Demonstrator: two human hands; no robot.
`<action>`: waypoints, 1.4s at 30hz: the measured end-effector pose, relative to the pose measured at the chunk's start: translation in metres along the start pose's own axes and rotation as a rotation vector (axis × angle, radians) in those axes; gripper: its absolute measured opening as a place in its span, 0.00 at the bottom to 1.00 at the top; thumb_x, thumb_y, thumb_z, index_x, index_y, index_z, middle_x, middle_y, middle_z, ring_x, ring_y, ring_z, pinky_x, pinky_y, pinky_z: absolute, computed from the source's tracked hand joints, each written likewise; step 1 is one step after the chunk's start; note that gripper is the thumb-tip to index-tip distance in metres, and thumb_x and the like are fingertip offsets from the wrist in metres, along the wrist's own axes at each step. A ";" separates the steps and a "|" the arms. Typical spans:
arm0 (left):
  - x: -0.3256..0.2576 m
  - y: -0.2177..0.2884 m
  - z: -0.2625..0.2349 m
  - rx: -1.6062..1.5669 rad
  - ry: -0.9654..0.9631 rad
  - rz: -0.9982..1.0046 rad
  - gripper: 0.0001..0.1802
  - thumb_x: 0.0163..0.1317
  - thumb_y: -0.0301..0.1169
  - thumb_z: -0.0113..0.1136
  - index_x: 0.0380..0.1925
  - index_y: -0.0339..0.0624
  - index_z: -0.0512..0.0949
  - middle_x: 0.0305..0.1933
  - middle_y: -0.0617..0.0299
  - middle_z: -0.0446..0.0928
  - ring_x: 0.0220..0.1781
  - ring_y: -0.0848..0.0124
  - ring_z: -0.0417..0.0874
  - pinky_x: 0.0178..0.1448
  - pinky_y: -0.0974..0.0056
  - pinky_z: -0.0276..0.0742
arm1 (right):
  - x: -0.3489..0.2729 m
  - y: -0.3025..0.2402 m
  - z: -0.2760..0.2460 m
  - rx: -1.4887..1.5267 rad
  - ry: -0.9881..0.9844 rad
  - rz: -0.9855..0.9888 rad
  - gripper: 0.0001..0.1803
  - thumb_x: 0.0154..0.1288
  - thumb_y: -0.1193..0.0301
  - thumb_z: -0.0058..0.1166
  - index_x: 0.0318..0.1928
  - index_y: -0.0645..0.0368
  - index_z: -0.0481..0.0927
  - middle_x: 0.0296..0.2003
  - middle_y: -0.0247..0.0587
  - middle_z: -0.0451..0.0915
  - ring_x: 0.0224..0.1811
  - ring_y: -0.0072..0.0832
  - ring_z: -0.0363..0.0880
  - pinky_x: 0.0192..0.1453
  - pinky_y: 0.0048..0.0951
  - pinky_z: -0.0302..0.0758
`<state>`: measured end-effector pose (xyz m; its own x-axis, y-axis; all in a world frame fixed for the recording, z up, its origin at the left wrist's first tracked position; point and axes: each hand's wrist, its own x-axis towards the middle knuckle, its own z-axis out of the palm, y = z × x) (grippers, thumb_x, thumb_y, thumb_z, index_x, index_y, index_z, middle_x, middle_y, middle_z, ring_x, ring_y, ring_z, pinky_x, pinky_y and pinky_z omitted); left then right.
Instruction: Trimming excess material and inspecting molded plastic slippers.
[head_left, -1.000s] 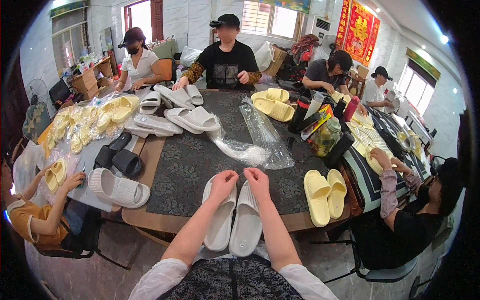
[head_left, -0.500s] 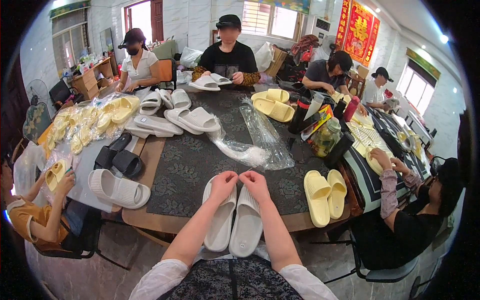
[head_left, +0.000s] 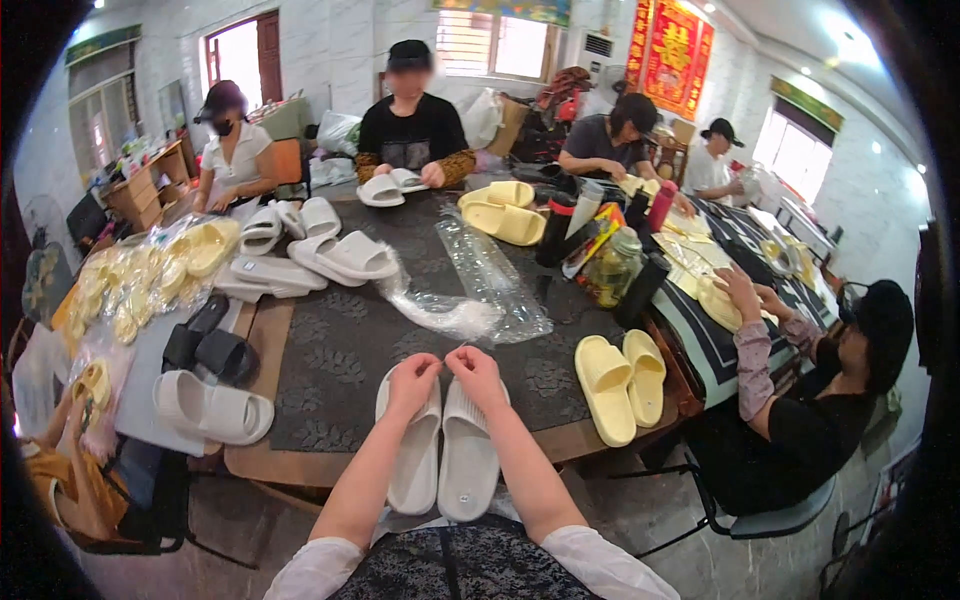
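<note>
A pair of light grey slide slippers lies before me, side by side with toes away, partly over the table's near edge. Over the left slipper (head_left: pixel 413 472) my left hand (head_left: pixel 410 384) is closed in a pinch. My right hand (head_left: pixel 476 376) is likewise pinched above the strap of the right slipper (head_left: pixel 469 475). Both sets of fingertips nearly meet between the two straps. A thin pale strand seems to run between them, too fine to name. Just beyond the hands lies a bundle of fine white strands (head_left: pixel 468 319) beside clear plastic bags (head_left: pixel 492 275).
Yellow slippers (head_left: pixel 605 390) stand at my right, a single grey slipper (head_left: pixel 213 407) and black slippers (head_left: pixel 226 354) at my left. More grey slippers (head_left: pixel 345 258) lie farther off. Bottles and a jar (head_left: pixel 612 268) crowd the right side. Several co-workers sit around the tables.
My view has turned slightly, so the scene sits farther left. My fingertips have come a little closer together. At far left, a co-worker has lowered the hands holding a yellow slipper.
</note>
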<state>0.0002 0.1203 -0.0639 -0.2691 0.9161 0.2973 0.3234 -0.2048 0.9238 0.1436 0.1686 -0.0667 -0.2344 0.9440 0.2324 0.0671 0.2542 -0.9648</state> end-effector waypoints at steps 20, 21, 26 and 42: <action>0.005 -0.010 0.002 -0.009 0.001 -0.072 0.06 0.58 0.28 0.61 0.32 0.35 0.81 0.26 0.69 0.78 0.29 0.81 0.75 0.36 0.72 0.72 | -0.068 -0.103 -0.043 -0.734 -0.339 -0.062 0.20 0.60 0.51 0.56 0.35 0.55 0.83 0.30 0.41 0.83 0.34 0.39 0.83 0.39 0.38 0.78; 0.006 -0.013 0.001 -0.005 -0.002 -0.054 0.06 0.58 0.28 0.61 0.32 0.35 0.81 0.27 0.69 0.78 0.30 0.81 0.75 0.37 0.72 0.72 | -0.081 -0.104 -0.046 -0.858 -0.463 -0.070 0.22 0.60 0.49 0.55 0.35 0.55 0.83 0.30 0.42 0.84 0.34 0.40 0.83 0.38 0.39 0.78; 0.008 -0.018 0.004 -0.082 0.004 -0.041 0.07 0.58 0.28 0.62 0.32 0.35 0.81 0.27 0.69 0.78 0.30 0.81 0.75 0.37 0.72 0.72 | -0.116 -0.090 -0.030 -1.023 -0.472 -0.020 0.30 0.61 0.43 0.51 0.32 0.63 0.81 0.27 0.50 0.83 0.32 0.45 0.83 0.37 0.43 0.79; -0.041 0.024 -0.071 0.478 0.171 0.097 0.26 0.53 0.32 0.66 0.53 0.39 0.74 0.62 0.49 0.68 0.64 0.55 0.67 0.67 0.54 0.63 | -0.106 -0.027 0.011 -0.757 -0.236 -0.191 0.25 0.63 0.50 0.49 0.25 0.61 0.77 0.21 0.49 0.79 0.25 0.45 0.80 0.31 0.46 0.75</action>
<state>-0.0458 0.0536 -0.0368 -0.3487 0.8233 0.4479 0.7221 -0.0686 0.6883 0.1562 0.0592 -0.0669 -0.5002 0.8225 0.2708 0.6231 0.5591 -0.5469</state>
